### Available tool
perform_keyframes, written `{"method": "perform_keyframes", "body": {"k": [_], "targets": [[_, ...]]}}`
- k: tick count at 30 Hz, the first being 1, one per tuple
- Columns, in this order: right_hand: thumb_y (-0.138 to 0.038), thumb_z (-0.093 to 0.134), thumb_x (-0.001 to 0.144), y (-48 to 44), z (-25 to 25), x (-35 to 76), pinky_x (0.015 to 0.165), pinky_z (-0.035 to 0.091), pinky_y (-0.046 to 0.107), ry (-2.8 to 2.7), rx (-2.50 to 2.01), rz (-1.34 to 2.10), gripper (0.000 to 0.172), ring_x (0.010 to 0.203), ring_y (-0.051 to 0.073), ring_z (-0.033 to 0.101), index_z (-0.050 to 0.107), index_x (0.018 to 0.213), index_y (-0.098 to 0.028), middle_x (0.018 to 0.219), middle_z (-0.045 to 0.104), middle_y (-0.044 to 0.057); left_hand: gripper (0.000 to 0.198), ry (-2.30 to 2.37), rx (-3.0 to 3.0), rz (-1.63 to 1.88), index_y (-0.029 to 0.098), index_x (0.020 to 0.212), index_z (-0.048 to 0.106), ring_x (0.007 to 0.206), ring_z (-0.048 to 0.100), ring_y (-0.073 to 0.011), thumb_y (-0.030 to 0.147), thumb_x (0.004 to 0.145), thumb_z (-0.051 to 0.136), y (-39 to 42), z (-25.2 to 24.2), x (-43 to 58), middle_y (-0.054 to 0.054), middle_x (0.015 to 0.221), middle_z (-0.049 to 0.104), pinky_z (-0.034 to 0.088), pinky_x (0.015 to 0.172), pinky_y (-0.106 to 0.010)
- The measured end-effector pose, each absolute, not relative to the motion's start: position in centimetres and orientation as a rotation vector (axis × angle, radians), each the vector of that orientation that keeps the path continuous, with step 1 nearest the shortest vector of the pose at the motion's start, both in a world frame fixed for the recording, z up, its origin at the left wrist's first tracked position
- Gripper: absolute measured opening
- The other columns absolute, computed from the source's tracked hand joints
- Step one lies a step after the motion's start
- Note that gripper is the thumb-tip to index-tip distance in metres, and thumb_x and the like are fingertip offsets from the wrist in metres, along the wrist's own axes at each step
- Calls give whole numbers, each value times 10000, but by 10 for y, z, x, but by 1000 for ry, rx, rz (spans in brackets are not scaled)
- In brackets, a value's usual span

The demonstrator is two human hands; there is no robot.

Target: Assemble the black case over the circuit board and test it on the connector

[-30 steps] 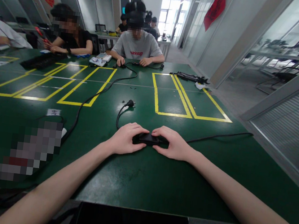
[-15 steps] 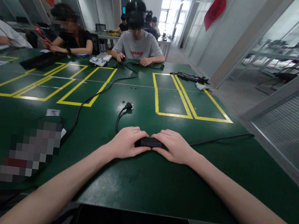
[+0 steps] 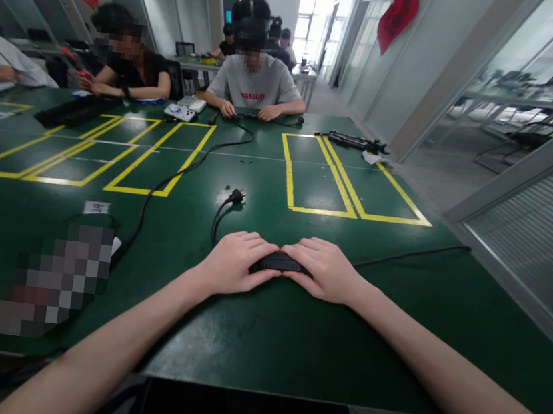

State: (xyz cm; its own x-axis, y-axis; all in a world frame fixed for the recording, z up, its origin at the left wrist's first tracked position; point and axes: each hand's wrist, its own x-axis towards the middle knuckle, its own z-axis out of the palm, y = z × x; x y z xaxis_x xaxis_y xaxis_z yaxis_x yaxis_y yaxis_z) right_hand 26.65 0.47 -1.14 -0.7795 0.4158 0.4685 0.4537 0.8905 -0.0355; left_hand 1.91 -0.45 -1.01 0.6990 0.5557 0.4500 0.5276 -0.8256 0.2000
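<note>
A black power adapter [image 3: 280, 261] lies low over the green table, gripped at both ends. My left hand [image 3: 239, 263] is closed round its left end, thumb along the near side and fingers over the top. From the right, my right hand [image 3: 322, 270] holds the other end in the same way. The two hands almost meet, so the adapter's ends are hidden. Beyond my left hand, a black power plug [image 3: 236, 196] rests on the table with its short cord [image 3: 216, 220] running back behind that hand. A thin black cable [image 3: 411, 256] stretches away from behind my right hand.
Left of my arms lies a blurred-out object [image 3: 56, 281] beside a numbered label [image 3: 97, 208]. A long black cord [image 3: 158, 186] crosses the table. Yellow tape outlines [image 3: 321, 211] mark its surface. A folded black tripod [image 3: 355, 141] lies far right. Co-workers sit opposite, one in a grey shirt [image 3: 256, 80].
Both my hands keep their hold, and the adapter has tipped slightly in them. Across the table, the grey-shirted person's hand on the left has come down onto the table.
</note>
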Motion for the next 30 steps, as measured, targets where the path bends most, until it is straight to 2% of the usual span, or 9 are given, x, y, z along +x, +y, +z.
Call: {"method": "perform_keyframes", "body": {"k": [4,9,12,15,18,20,23,26,30], "targets": [[-392,544,1026,5,-12,266,714,570,345,-2524,-596,-80,310,815,219,709,672,1151,-140,968,764,120,370,923,2858,697,144,1158,669,873,701,-219,444,1043,485,-5,-12,19,-107,990,757,519,818,-350],[-238,567,1002,1,-13,265,916,614,435,-2401,-417,-236,269,1163,281,682,674,1232,-148,1132,761,131,459,1012,2607,684,165,1244,633,930,702,-238,537,992,541,-9,-8,22,-105,1070,751,541,840,-362],[-178,555,997,-1,-14,265,940,614,437,-2410,-364,-335,284,1258,280,644,681,1252,-180,1199,752,116,394,1053,2377,588,190,1176,657,923,703,-212,452,1071,382,-10,-4,26,-66,1075,757,541,818,-329],[-165,526,1009,0,-15,266,921,616,411,-2429,-392,-354,288,1227,251,666,690,1240,-213,1211,752,103,394,1051,2274,576,187,1063,682,894,697,-191,358,1094,328,-9,-4,28,-45,1020,756,535,809,-305],[-197,536,1008,4,-15,266,880,614,392,-2437,-435,-260,256,1121,237,710,690,1212,-204,1246,737,125,331,1043,2343,672,176,1163,670,949,688,-200,355,1077,405,-6,-9,26,-67,1049,732,540,854,-315],[-292,597,989,6,-14,267,848,611,388,-2443,-492,-136,268,1058,247,727,680,1220,-184,1238,734,149,339,1051,2453,693,171,1242,646,951,686,-208,373,1067,437,-5,-13,24,-81,1068,712,549,850,-324],[-392,642,963,7,-13,269,815,600,374,-2430,-670,102,351,949,240,738,677,1243,-184,1105,767,128,340,1034,2623,672,176,1285,623,938,688,-212,373,1059,463,-4,-15,20,-89,1085,701,561,834,-333],[-361,636,970,7,-14,269,755,581,336,-2405,-831,277,282,827,208,723,725,1181,-197,955,773,88,332,1002,2727,684,189,1290,618,967,688,-220,375,1058,469,-3,-14,19,-90,1087,705,565,856,-351],[-344,679,947,8,-19,267,762,543,351,-2360,-882,258,248,800,209,701,770,1108,-180,910,760,95,372,1040,2714,701,176,1276,622,1017,684,-237,438,1033,520,-1,-13,19,-106,1136,709,566,886,-374]]}}
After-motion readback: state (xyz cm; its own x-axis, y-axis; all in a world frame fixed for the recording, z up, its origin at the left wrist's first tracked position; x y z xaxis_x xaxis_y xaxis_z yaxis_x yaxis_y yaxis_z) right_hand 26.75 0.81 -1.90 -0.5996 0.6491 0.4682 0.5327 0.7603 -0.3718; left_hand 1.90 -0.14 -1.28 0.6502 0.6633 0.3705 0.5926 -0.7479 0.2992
